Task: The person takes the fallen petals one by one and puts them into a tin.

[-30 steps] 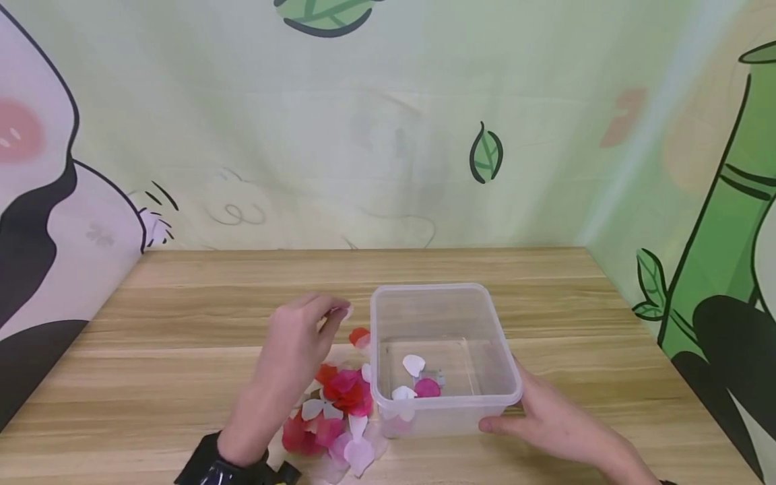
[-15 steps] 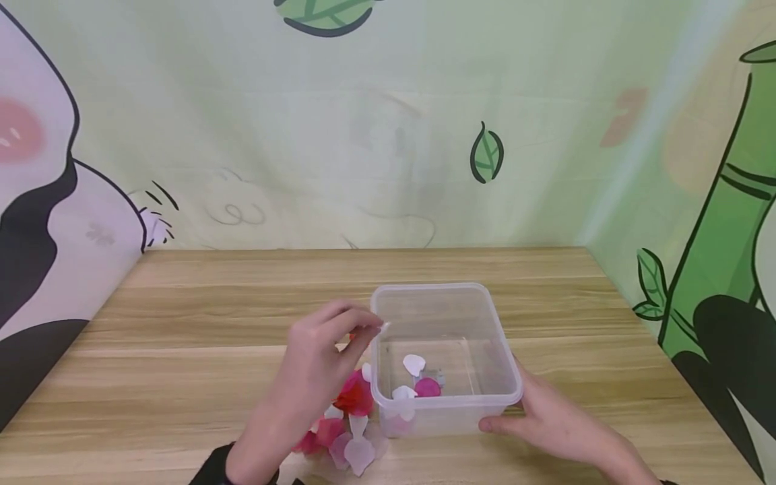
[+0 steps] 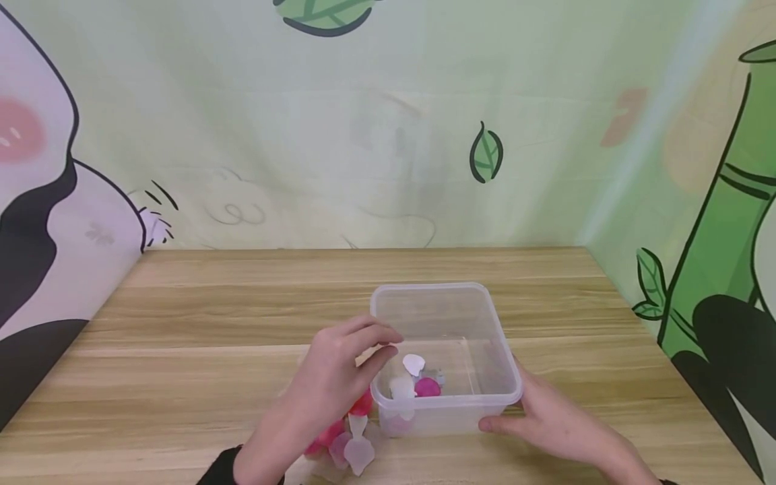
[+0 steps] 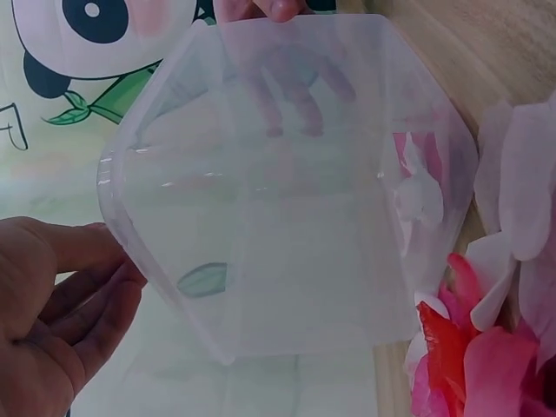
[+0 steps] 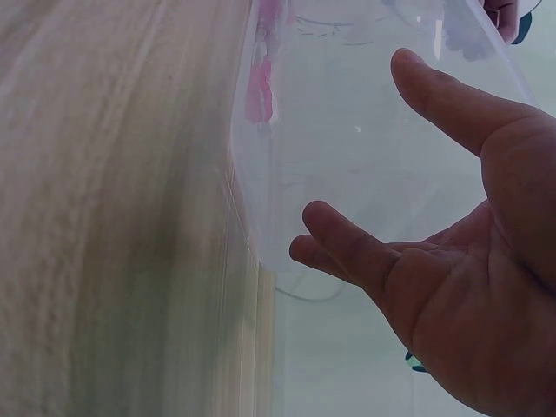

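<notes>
A clear square plastic container (image 3: 445, 416) stands uncovered on the table, with white petals (image 3: 414, 365) and a magenta petal (image 3: 427, 387) inside. My left hand (image 3: 339, 360) is over its left rim, thumb and forefinger a little apart and nothing visible between them. In the left wrist view, that hand's fingertips overlap the container's rim (image 4: 109, 195). My right hand (image 3: 545, 414) rests against the container's right front corner, thumb along the front wall. Spread, mostly straight fingers (image 5: 347, 248) show in the right wrist view. Left of the container lies a pile of red, pink and white petals (image 3: 359, 453), partly hidden by my left forearm.
The wood-grain table (image 3: 242, 289) reaches back to a pale green cloth backdrop (image 3: 303, 135) printed with leaves and panda figures. Petals lie close along the container's left side, red ones (image 4: 443, 347) among them in the left wrist view.
My left hand has moved right and toward me, from beside the container to over its rim. The white petal it pinched has left its fingers. My right hand and the container have stayed put.
</notes>
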The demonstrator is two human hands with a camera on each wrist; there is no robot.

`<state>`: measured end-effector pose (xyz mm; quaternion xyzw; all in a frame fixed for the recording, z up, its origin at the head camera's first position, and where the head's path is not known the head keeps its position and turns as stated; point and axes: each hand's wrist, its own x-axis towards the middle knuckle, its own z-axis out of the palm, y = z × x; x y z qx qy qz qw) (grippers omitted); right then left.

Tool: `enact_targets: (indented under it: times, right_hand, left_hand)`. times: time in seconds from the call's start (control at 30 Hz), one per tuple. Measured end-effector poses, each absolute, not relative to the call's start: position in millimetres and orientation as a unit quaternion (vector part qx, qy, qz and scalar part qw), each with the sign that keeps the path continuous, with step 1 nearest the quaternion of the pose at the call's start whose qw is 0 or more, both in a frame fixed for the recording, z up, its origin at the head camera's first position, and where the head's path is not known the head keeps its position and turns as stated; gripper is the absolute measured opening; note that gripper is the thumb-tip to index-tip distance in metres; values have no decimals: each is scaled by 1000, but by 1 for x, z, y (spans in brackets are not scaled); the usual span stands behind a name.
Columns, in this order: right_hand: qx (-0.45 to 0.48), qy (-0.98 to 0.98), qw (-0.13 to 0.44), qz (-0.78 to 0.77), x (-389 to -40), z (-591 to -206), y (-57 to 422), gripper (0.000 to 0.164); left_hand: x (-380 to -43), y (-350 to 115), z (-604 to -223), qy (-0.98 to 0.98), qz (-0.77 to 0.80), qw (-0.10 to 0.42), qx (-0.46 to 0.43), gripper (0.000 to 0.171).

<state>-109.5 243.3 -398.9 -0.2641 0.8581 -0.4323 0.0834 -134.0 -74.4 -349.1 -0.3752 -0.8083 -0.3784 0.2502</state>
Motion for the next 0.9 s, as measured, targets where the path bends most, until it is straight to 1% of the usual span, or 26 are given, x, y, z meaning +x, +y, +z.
enact_targets:
  times: [0.4,0.67,0.77,0.9]
  right_hand:
    - [-265,854,88,-439,-110,-399,242,96]
    - [-268,858,81,-431,-109,-398,243,97]
    - [-265,858,83,-431,-109,-398,243,98]
    - [-265,855,91,-436,-109,-398,244,95]
  left_hand:
    - [-137,-83,-347,-818,-386,253,-343,21]
    - [-139,-96,-354,-844,-376,230,-305,19]
    - [-139,-101,-358,-854,-366,223,-294,19]
    - [-139,-107,-365,-868,-350,213,-281,19]
